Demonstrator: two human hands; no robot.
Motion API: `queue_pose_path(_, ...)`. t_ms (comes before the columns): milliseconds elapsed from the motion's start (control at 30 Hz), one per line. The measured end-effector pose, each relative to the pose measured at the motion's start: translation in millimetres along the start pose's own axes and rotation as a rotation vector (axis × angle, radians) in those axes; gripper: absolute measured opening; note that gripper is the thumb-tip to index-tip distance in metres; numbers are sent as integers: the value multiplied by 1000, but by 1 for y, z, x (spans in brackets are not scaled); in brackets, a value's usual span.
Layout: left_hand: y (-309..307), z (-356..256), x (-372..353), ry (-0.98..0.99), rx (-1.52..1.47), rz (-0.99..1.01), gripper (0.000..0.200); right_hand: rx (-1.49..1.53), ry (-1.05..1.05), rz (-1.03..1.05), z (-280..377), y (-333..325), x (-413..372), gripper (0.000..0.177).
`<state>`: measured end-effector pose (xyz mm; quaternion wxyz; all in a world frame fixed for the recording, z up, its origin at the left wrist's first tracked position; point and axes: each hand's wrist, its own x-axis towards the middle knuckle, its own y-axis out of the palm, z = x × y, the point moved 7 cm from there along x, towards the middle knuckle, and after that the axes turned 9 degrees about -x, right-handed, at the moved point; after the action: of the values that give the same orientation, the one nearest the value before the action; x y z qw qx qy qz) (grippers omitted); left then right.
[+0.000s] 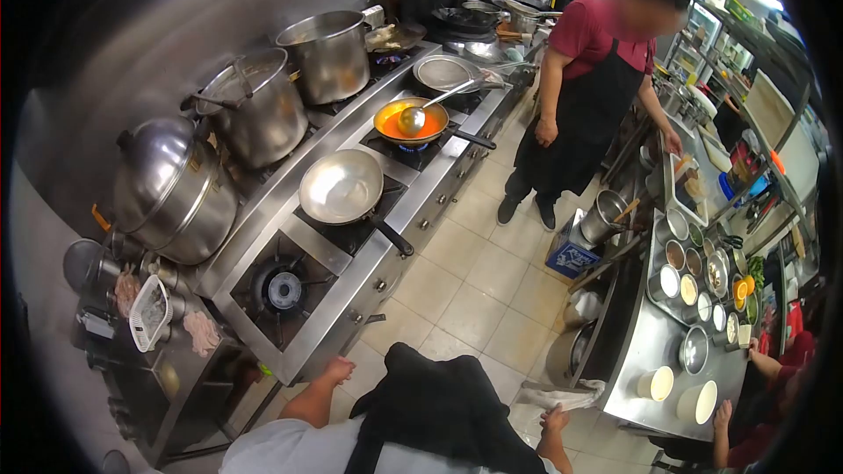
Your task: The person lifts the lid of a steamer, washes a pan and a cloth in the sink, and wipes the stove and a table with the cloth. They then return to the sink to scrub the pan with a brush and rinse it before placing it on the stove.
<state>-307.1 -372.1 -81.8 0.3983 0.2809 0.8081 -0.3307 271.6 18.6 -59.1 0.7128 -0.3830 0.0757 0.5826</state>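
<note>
The left hand (338,372) hangs at 7 o'clock in the view, just off the front edge of the stove (351,320). Its fingers are loosely curled and hold nothing. The nearest burner (283,290), at 10 o'clock from that hand, is bare. Farther along the stove, toward 12 o'clock, sit an empty pan (341,186) and then a pan of orange sauce (411,121) with a ladle (439,98) resting in it. Big pots (255,110) stand behind, against the wall.

The right hand (555,421) is at 5 o'clock, just below a white cloth (562,397) that hangs off the corner of the counter (645,347). The fingers point toward the cloth; whether they grip it I cannot tell. At 3 o'clock from the cloth two white cups (657,384) stand on the counter, with rows of small tubs (694,272) beyond them.

A person in a black apron (584,114) stands at 1 o'clock. Another person's hand (724,415) rests at the counter's edge at 4 o'clock.
</note>
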Motion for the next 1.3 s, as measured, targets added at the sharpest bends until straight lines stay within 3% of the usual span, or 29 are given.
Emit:
queue_pose_path(100, 20, 13, -1, -3, -14, 19, 24, -213, 13, 66, -1, -8, -2, 19)
queue_pose_path(200, 32, 21, -7, -44, 28, 86, 24, -298, -87, 118, 0, -14, -14, 17)
queue_pose_path(300, 35, 27, -9, -86, 28, 99, 25, -377, 20, 176, -17, -14, -19, 17)
queue_pose_path(400, 32, 24, -11, -76, 17, 54, 25, -354, -30, 253, -28, -15, -24, 17)
queue_pose_path(567, 38, 19, -18, -62, -29, 9, 24, -701, -557, 490, -21, -2, -21, 18)
queue_pose_path(633, 46, 16, -18, -57, 4, 20, 24, -724, -500, 513, -8, -2, -17, 19)
queue_pose_path(700, 57, 16, -21, -54, 44, 30, 23, -1400, -1113, 604, 11, 11, -42, 16)
queue_pose_path(733, 63, 15, -23, -46, 24, 26, 23, -846, -416, 630, -3, -1, -20, 14)
queue_pose_path(767, 69, 11, -24, -32, 12, 24, 22, -832, -411, 626, 3, -2, -20, 14)
queue_pose_path(833, 86, 6, -35, -20, 6, 28, 21, -1364, -587, 663, 19, 0, -28, 9)
queue_pose_path(867, 93, 4, -40, -24, -19, 28, 21, -1411, -651, 639, -28, 6, 19, 7)
queue_pose_path(900, 100, 7, -40, -18, 10, 55, 20, -1380, -628, 624, -45, 3, 34, 7)
queue_pose_path(967, 112, 0, -41, 6, 62, 90, 20, -937, -708, 404, -38, -11, 49, 10)
queue_pose_path(1000, 116, -1, -48, -27, 40, 100, 21, -1407, -1218, 206, -16, -10, 26, 13)
queue_pose_path(1100, 122, -18, -67, -39, 52, 97, 25, -1212, -488, 272, -108, -2, 122, 8)
queue_pose_path(1133, 124, -24, -68, -26, 71, 86, 28, -1334, -857, 130, -65, -20, 82, 12)
queue_pose_path(1167, 129, -24, -67, -35, 176, 123, 28, -786, -219, 182, -77, -46, 81, 12)
queue_pose_path(1200, 130, -27, -65, 1, 161, 148, 30, -985, -273, 230, -84, -43, 81, 15)
queue_pose_path(1233, 131, -35, -59, 40, 132, 170, 31, -1405, -790, 234, -78, -29, 65, 16)
queue_pose_path(1267, 134, -38, -53, 56, 130, 190, 31, -1312, -755, 152, -95, -29, 74, 18)
queue_pose_path(1300, 135, -37, -45, 68, 164, 212, 30, -1297, -711, 243, -70, -40, 50, 25)
